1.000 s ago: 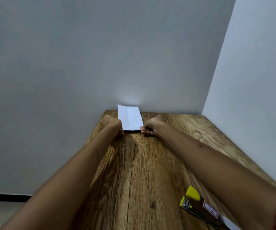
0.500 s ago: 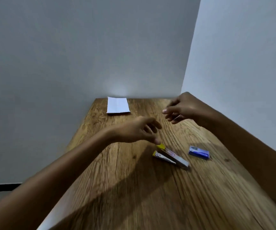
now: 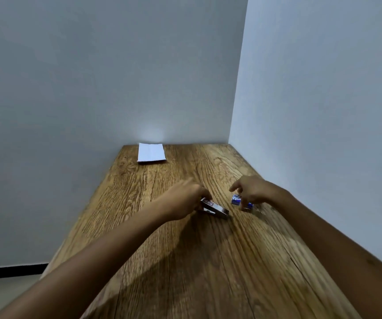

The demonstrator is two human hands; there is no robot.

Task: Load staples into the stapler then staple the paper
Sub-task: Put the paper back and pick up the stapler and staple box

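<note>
Left hand on stapler

One cam only, worn on the person's head, so there's no 2nd view to share anything with. It looks fwd and down along the wooden table toward the corner where two grey walls meet. Wide-angle: both forearms run in from the bottom edge, left hand and right hand near mid-frame. The table's near end sits close under the lens; the paper lies at the far end by the back wall.
</note>
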